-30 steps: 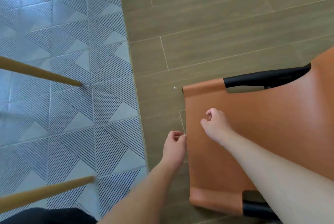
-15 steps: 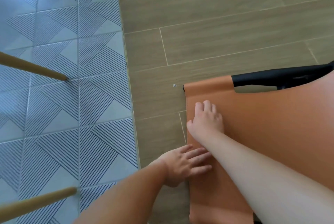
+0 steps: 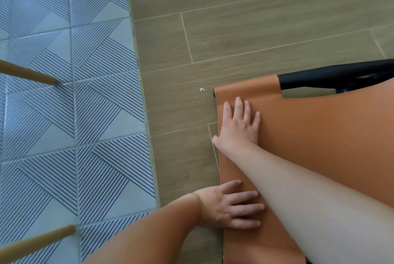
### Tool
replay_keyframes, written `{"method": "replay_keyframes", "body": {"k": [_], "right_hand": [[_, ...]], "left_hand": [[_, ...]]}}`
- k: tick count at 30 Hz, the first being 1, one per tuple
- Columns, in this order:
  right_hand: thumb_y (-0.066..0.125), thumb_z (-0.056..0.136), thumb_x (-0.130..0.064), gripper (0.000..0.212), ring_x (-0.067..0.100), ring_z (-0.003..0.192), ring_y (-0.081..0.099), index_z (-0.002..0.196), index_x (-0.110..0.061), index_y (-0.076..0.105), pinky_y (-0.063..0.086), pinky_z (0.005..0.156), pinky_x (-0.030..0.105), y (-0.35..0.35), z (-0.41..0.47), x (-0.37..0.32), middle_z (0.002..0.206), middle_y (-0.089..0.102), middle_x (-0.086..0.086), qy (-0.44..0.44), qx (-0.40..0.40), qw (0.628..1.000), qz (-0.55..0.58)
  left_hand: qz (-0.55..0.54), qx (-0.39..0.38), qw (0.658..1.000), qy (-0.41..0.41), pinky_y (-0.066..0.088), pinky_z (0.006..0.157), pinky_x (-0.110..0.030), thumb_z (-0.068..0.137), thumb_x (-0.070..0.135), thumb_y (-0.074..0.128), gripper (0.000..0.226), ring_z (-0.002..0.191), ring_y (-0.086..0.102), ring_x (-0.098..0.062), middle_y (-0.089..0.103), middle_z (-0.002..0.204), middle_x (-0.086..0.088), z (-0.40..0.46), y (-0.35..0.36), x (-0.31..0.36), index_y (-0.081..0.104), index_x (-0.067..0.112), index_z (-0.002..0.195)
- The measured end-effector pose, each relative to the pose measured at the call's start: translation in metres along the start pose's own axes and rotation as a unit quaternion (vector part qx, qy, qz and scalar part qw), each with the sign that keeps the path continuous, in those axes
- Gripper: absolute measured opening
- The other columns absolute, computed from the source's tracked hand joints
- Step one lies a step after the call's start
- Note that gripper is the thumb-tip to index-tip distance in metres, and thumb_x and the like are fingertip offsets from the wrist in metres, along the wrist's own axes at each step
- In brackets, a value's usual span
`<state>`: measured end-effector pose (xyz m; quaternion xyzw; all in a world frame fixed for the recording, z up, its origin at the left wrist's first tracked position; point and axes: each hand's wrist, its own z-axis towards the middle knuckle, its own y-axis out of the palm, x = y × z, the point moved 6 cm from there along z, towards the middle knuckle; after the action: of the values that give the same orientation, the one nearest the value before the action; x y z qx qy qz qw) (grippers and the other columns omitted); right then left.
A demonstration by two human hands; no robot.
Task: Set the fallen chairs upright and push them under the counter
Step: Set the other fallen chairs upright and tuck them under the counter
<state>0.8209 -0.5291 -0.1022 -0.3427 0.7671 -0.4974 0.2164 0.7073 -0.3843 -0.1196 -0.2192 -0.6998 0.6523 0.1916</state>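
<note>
Both hands have changed since one second ago: then they hung above the chair with the fingers loosely curled, and now they lie flat on it. The right hand rests with straight, slightly spread fingers on the orange leather panel of the fallen chair, close to its far corner, with the thumb over the left edge. The left hand lies nearer to the person, fingers straight and pointing to the right, also on the leather near that edge. Neither hand grips anything; the fingers are apart and pressing or only touching.

The chair lies on its side or back on the floor, at the right of the view, and a black frame tube comes out of the leather at the top. I judge that the step in hand is the first one, to find a hold before lifting. The next move probably calls for fingers curled under the leather edge or round the tube, because flat palms cannot raise it.

No counter or other surface is in view. The chair is on a wood-look plank floor; to the left begins a grey tiled floor with a striped pattern, where two light wooden legs of other furniture stand. A small white speck lies on the planks near the chair corner.
</note>
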Motion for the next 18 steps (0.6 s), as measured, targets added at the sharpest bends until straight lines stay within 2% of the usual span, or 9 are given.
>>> {"method": "replay_keyframes", "body": {"k": [2, 4, 10, 14, 18], "right_hand": [[0.066, 0.080, -0.048, 0.102, 0.029, 0.149, -0.013, 0.155, -0.025, 0.000, -0.003, 0.117, 0.057, 0.001, 0.001, -0.001, 0.162, -0.013, 0.008, -0.002, 0.004, 1.000, 0.001], [0.066, 0.079, -0.050, 0.104, 0.029, 0.149, -0.014, 0.155, -0.025, -0.002, -0.004, 0.116, 0.058, 0.002, 0.002, 0.000, 0.162, -0.014, 0.008, -0.007, 0.005, 1.000, 0.001], [0.065, 0.070, -0.072, 0.123, 0.030, 0.147, -0.023, 0.154, -0.026, -0.013, -0.012, 0.115, 0.058, 0.007, 0.000, 0.010, 0.160, -0.025, 0.010, -0.049, -0.014, 0.998, -0.031], [0.068, 0.072, -0.060, 0.121, 0.033, 0.146, -0.026, 0.153, -0.028, -0.015, -0.013, 0.114, 0.059, 0.008, 0.000, 0.006, 0.159, -0.028, 0.012, -0.048, -0.024, 0.998, -0.018], [0.067, 0.073, -0.052, 0.118, 0.033, 0.146, -0.026, 0.153, -0.029, -0.016, -0.015, 0.113, 0.059, 0.009, -0.001, 0.002, 0.159, -0.028, 0.010, -0.044, -0.023, 0.999, -0.003]], "left_hand": [[0.003, 0.005, 1.000, 0.005, 0.032, 0.108, -0.056, 0.105, 0.019, 0.022, 0.051, 0.146, 0.026, -0.031, 0.027, 0.161, -0.003, 0.001, -0.001, 0.001, 0.030, 0.034, 0.153], [-0.005, 0.022, 1.000, 0.015, 0.033, 0.107, -0.055, 0.105, 0.021, 0.028, 0.048, 0.144, 0.031, -0.030, 0.032, 0.159, -0.001, 0.002, -0.005, 0.000, 0.034, 0.036, 0.151], [0.015, 0.039, 0.999, 0.012, 0.037, 0.105, -0.057, 0.103, 0.030, 0.038, 0.044, 0.143, 0.036, -0.027, 0.037, 0.157, 0.002, -0.004, -0.009, -0.002, 0.041, 0.043, 0.145], [0.010, 0.049, 0.999, -0.008, 0.040, 0.101, -0.061, 0.103, 0.028, 0.037, 0.043, 0.140, 0.039, -0.028, 0.043, 0.153, 0.003, 0.003, -0.006, 0.000, 0.045, 0.042, 0.143], [-0.014, 0.058, 0.998, -0.037, 0.042, 0.098, -0.060, 0.101, 0.029, 0.046, 0.045, 0.139, 0.040, -0.028, 0.044, 0.152, 0.002, 0.012, -0.008, -0.009, 0.045, 0.040, 0.145]]}}
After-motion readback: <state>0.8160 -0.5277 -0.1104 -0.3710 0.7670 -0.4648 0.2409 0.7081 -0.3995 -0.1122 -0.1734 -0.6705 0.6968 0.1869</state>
